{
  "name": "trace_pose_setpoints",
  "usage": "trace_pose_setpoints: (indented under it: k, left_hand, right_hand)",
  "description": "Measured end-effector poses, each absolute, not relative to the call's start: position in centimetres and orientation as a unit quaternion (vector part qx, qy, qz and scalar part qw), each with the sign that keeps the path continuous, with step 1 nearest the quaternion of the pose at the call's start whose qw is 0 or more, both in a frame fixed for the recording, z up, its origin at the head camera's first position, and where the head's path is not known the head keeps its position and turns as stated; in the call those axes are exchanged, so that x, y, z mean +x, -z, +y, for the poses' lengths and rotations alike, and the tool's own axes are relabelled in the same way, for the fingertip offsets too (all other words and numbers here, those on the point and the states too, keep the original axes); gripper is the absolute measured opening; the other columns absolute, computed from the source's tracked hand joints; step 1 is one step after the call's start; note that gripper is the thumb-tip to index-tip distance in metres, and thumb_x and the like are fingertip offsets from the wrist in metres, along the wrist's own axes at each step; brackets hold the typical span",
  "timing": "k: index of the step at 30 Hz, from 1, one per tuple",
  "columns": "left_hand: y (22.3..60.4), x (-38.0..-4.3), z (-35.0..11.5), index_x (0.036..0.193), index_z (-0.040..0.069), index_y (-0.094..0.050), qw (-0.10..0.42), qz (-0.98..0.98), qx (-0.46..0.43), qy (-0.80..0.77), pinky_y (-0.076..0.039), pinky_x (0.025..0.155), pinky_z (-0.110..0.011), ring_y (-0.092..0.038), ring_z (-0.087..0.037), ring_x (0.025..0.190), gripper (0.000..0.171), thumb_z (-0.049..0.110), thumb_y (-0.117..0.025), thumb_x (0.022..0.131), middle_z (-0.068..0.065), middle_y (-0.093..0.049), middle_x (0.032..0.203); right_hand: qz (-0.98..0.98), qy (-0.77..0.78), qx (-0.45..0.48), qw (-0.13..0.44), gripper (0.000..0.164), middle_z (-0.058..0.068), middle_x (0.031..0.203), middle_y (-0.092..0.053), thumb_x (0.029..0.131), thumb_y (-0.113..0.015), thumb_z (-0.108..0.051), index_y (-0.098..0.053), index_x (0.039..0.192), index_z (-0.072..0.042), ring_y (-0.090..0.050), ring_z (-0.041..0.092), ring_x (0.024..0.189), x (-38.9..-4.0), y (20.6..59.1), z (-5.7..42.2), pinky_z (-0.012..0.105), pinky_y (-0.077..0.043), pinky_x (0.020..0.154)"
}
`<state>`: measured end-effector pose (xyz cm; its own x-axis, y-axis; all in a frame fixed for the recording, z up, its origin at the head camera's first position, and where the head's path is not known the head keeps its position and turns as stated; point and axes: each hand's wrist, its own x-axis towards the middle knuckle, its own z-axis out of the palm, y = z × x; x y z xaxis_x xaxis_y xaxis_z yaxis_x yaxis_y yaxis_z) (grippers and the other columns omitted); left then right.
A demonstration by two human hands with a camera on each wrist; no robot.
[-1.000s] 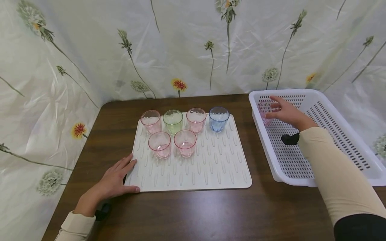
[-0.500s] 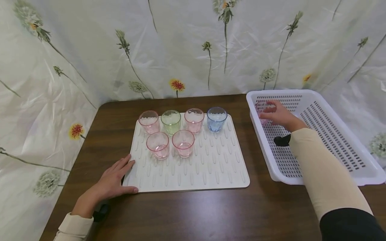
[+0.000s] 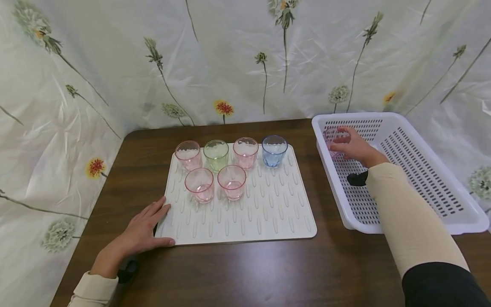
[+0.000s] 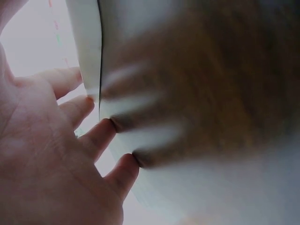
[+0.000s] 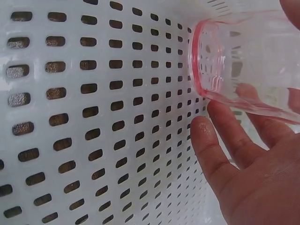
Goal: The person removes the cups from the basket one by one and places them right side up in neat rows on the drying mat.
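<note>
In the head view my right hand reaches into the basket's far left corner. Its thumb and fingers are round a clear pink glass, which lies on its side in the right wrist view with the rim toward my palm side hidden. My left hand rests with fingers spread at the left edge of a white ribbed mat, thumb at the near corner. On the mat's far part stand a pink glass, a green glass, another pink glass and a blue glass, with two pink glasses in front.
The white perforated basket stands right of the mat on a brown wooden table. A flower-printed sheet hangs behind the table and along the left side.
My right hand has lowered a little and closed in round the pink glass in the basket. The left hand stays at the mat's edge. The head view has shifted slightly.
</note>
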<state>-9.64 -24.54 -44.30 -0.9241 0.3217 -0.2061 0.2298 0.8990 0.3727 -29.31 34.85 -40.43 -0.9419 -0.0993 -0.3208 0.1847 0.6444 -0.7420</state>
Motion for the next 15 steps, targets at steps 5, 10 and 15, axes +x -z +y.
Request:
trace_pose_setpoints:
  k: [5, 10, 15]
  left_hand:
    - [44.3, -9.7, -24.7, 0.152, 0.005, -0.037, 0.127, 0.966, 0.143, -0.175, -0.029, 0.108, -0.073, -0.025, -0.050, 0.146, 0.100, 0.056, -0.078, 0.076, -0.021, -0.021, 0.164]
    - [44.3, -9.7, -24.7, 0.151, 0.004, -0.038, 0.126, 0.966, 0.147, -0.171, -0.031, 0.106, -0.073, -0.027, -0.050, 0.145, 0.101, 0.056, -0.079, 0.076, -0.022, -0.022, 0.163]
    - [44.4, -9.6, -24.7, 0.152, 0.005, -0.037, 0.131, 0.966, 0.143, -0.173, -0.030, 0.108, -0.072, -0.026, -0.050, 0.146, 0.100, 0.056, -0.078, 0.076, -0.021, -0.021, 0.164]
  right_hand:
    - [0.903, 0.398, 0.008, 0.164, 0.099, 0.034, 0.157, -0.024, 0.095, -0.065, -0.040, 0.004, 0.159, -0.010, -0.035, 0.051, 0.139, -29.4, 40.1, 34.9, 0.068, -0.033, 0.110]
    - [0.921, 0.354, -0.013, 0.162, 0.104, 0.034, 0.156, -0.025, 0.091, -0.069, -0.043, 0.001, 0.159, -0.008, -0.029, 0.053, 0.141, -29.7, 39.3, 35.0, 0.071, -0.026, 0.112]
    - [0.926, 0.342, -0.019, 0.157, 0.107, 0.033, 0.156, -0.026, 0.090, -0.070, -0.045, 0.002, 0.159, -0.009, -0.027, 0.053, 0.142, -29.7, 38.1, 35.1, 0.071, -0.027, 0.111]
